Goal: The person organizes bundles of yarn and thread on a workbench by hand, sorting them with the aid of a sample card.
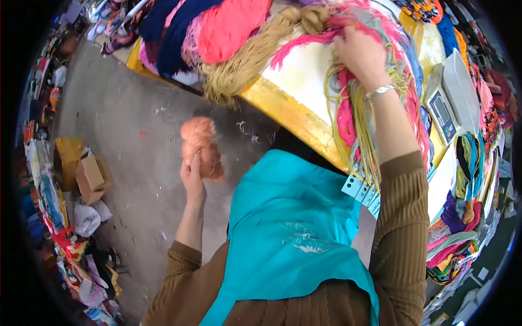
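My left hand is closed on the lower part of a peach-coloured yarn skein, held out over the floor to the left of the table. My right hand reaches onto the table, its fingers curled in the strands of bright pink yarn; the fingertips are partly hidden. Just left of it lies a tan yarn skein, its end hanging over the yellow table edge. Under my right wrist, yellow-green yarn strands hang down to several light-blue punched cards.
A digital scale stands on the right of the table. Coral yarn and navy yarn are heaped at the far left. On the floor are an open cardboard box and a white plastic bag. Colourful yarn bundles lie at right.
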`<action>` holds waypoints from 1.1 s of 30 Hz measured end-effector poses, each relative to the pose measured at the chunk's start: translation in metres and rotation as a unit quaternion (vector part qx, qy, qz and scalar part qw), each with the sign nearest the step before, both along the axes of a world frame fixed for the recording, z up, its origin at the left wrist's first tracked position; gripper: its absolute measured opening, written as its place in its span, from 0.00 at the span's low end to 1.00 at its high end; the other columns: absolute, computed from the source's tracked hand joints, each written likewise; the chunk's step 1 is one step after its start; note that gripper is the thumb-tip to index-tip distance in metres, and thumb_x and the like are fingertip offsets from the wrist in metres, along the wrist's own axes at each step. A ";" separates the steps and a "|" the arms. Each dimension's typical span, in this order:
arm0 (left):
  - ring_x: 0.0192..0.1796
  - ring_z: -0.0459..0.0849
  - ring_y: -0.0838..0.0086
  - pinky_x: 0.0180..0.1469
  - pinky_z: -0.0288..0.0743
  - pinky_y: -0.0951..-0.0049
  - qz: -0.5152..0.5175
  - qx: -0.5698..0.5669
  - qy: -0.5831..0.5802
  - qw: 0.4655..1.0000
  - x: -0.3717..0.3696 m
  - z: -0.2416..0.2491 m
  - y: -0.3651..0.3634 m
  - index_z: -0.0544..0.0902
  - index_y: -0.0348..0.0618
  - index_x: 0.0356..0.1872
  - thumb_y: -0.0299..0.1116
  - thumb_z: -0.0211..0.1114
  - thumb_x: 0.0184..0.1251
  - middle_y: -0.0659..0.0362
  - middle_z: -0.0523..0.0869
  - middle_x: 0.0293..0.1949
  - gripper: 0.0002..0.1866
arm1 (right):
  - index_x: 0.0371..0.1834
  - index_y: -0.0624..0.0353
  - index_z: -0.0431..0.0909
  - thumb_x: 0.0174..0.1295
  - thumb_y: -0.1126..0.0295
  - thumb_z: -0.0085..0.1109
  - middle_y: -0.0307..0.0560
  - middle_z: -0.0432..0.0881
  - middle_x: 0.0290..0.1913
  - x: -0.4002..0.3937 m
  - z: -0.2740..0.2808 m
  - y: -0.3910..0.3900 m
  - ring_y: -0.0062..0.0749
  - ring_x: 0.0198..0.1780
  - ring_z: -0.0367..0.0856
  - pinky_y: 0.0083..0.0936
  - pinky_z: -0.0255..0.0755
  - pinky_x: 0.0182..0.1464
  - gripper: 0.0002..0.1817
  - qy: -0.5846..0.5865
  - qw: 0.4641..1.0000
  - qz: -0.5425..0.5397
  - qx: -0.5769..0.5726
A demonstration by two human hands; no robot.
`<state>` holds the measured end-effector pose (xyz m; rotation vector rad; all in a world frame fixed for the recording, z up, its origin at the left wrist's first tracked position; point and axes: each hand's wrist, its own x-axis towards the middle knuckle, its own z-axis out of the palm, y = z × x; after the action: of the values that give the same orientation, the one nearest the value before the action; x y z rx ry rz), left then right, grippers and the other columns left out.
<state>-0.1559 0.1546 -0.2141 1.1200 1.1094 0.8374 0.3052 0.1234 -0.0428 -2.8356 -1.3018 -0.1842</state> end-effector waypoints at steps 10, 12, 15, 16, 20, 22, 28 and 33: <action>0.53 0.80 0.76 0.56 0.74 0.73 -0.144 -0.013 -0.089 0.985 0.056 0.089 -0.035 0.76 0.34 0.57 0.33 0.58 0.73 0.57 0.82 0.53 0.17 | 0.48 0.60 0.80 0.52 0.78 0.62 0.49 0.83 0.43 -0.185 0.004 -0.078 0.46 0.49 0.80 0.36 0.76 0.52 0.17 0.339 0.811 0.378 0.291; 0.48 0.82 0.74 0.52 0.75 0.73 -0.224 0.062 -0.021 0.972 0.065 0.111 -0.043 0.77 0.34 0.53 0.32 0.62 0.69 0.57 0.83 0.47 0.16 | 0.48 0.59 0.78 0.48 0.77 0.61 0.51 0.80 0.46 -0.204 -0.005 -0.081 0.49 0.50 0.78 0.39 0.74 0.52 0.20 0.274 0.826 0.387 0.305; 0.41 0.83 0.71 0.47 0.77 0.75 -0.331 0.193 0.090 0.919 0.067 0.130 -0.044 0.78 0.34 0.46 0.30 0.66 0.62 0.57 0.82 0.38 0.14 | 0.47 0.58 0.78 0.44 0.78 0.59 0.52 0.79 0.48 -0.207 -0.013 -0.095 0.50 0.52 0.76 0.39 0.74 0.52 0.22 0.248 0.851 0.359 0.291; 0.39 0.83 0.69 0.45 0.77 0.75 -0.362 0.240 0.127 0.892 0.066 0.135 -0.043 0.78 0.35 0.43 0.30 0.68 0.59 0.57 0.81 0.35 0.14 | 0.46 0.58 0.77 0.43 0.79 0.59 0.51 0.78 0.48 -0.205 -0.015 -0.101 0.50 0.52 0.76 0.39 0.74 0.52 0.22 0.251 0.860 0.344 0.281; 0.44 0.82 0.62 0.48 0.76 0.70 -0.391 0.372 0.157 0.827 0.070 0.158 -0.044 0.77 0.38 0.44 0.27 0.71 0.52 0.54 0.79 0.39 0.18 | 0.43 0.58 0.76 0.40 0.79 0.60 0.51 0.77 0.42 -0.202 -0.007 -0.129 0.50 0.47 0.75 0.39 0.74 0.49 0.21 0.325 0.852 0.306 0.273; 0.48 0.81 0.60 0.51 0.76 0.67 -0.286 0.501 0.075 0.813 0.078 0.170 -0.048 0.76 0.40 0.48 0.26 0.73 0.49 0.54 0.79 0.44 0.23 | 0.42 0.58 0.75 0.40 0.79 0.61 0.50 0.76 0.41 -0.202 -0.003 -0.137 0.50 0.46 0.74 0.40 0.74 0.48 0.21 0.302 0.843 0.322 0.309; 0.52 0.79 0.57 0.54 0.74 0.61 -0.368 0.597 0.112 0.704 0.097 0.190 -0.053 0.76 0.42 0.51 0.25 0.74 0.43 0.55 0.79 0.49 0.29 | 0.41 0.58 0.74 0.40 0.79 0.63 0.50 0.74 0.40 -0.209 0.001 -0.155 0.50 0.45 0.74 0.39 0.74 0.44 0.20 0.287 0.824 0.334 0.356; 0.49 0.79 0.60 0.48 0.73 0.62 -0.406 0.601 0.105 0.681 0.106 0.184 -0.058 0.78 0.44 0.40 0.28 0.75 0.44 0.57 0.78 0.44 0.20 | 0.41 0.57 0.73 0.39 0.83 0.64 0.47 0.75 0.40 -0.208 -0.005 -0.176 0.45 0.43 0.74 0.35 0.71 0.44 0.22 0.317 0.814 0.337 0.350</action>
<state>-0.0500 0.0963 -0.0304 2.5955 -0.0625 0.6417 0.0971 -0.0524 -0.0477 -1.5008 -1.5206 0.2371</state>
